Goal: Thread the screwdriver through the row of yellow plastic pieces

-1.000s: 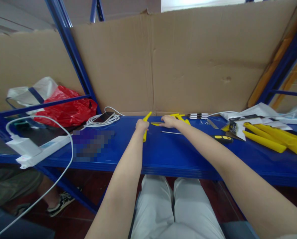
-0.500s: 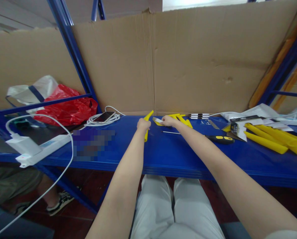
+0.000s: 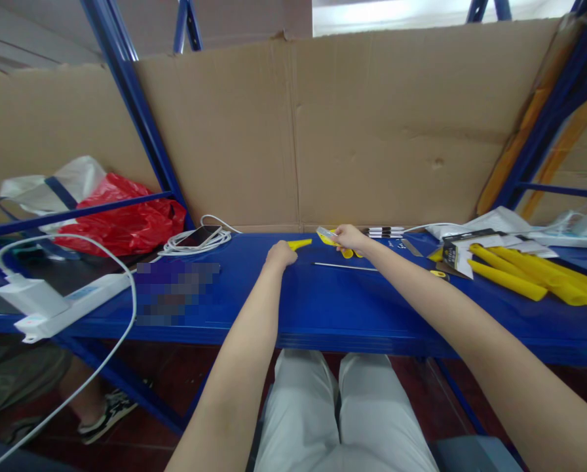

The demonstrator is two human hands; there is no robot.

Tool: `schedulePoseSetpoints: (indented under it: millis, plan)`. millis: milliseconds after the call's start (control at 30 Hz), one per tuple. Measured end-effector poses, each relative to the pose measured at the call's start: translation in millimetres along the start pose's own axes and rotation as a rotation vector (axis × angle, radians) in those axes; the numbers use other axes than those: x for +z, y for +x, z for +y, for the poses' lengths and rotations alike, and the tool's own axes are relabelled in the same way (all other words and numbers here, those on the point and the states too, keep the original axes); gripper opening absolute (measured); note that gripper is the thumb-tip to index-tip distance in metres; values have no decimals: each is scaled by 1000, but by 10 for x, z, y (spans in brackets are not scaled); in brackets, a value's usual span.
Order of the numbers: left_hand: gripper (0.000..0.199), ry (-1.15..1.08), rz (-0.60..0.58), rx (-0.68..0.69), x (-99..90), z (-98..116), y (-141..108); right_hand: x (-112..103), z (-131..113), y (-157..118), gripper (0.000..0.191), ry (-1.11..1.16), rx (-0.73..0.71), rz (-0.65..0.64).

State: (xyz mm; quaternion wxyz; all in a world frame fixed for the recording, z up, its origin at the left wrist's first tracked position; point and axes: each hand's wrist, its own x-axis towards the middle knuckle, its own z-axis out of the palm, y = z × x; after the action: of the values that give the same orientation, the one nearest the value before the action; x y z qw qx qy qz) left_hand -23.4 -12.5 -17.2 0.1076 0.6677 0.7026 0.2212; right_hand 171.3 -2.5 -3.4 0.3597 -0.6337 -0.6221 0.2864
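Observation:
My left hand (image 3: 280,254) is closed around a slim yellow piece (image 3: 301,243), whose end sticks out to the right. Most of that piece is hidden by the fingers. My right hand (image 3: 347,237) pinches a flat silver-and-yellow piece (image 3: 325,235) that points left, just above the table. I cannot make out its exact kind. More yellow parts (image 3: 356,254) show partly beneath the right hand. In front of that hand lies a screwdriver, its thin shaft (image 3: 342,266) pointing left and its black-yellow handle (image 3: 439,275) partly behind my right forearm.
On the blue table (image 3: 323,308), white markers (image 3: 385,232) and a metal blade (image 3: 411,247) lie right of my hands. Farther right are a printed package (image 3: 463,249) and several yellow sleeves (image 3: 510,279). Leftward are coiled white cable (image 3: 180,246), a power strip (image 3: 82,305) and a red bag (image 3: 126,219).
The yellow piece in my left hand has turned from nearly upright to pointing right. My right hand has lifted the silver-and-yellow piece slightly and moved right. The view has shifted a little.

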Motion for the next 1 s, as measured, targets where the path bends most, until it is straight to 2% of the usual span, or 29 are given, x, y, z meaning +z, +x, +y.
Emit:
schedulePoseSetpoints:
  millis: [100,200,300,367,433,533,633,767,867,933,1000]
  plan:
    - [44,165,-68,-6,-9,76,-79,-78,31,-111,12,104,23,4]
    - [37,148,-99,-4,-27,158,-122,-140,61,-219,18,202,16,-49]
    - [22,-83,-5,54,-24,241,-142,-164,86,-318,22,318,23,-109]
    - [27,-335,21,143,4,296,-151,-159,93,-367,24,384,32,-144]
    - [31,-549,-49,197,46,342,-158,-149,90,-397,24,431,38,-182]
    - [20,-685,-129,200,101,386,-168,-158,73,-406,23,474,70,-248]
    - [15,-701,-110,145,139,430,-189,-207,69,-396,23,505,96,-212]
    - [12,-736,-196,105,214,504,-231,-233,106,-392,25,476,104,-200]
    - [10,-644,-143,177,287,512,-249,-224,128,-364,24,401,139,-167]
    - [9,-511,-100,271,329,492,-254,-279,125,-314,22,369,145,-74]
    - [13,-380,-96,356,358,472,-262,-429,123,-245,18,370,113,41]
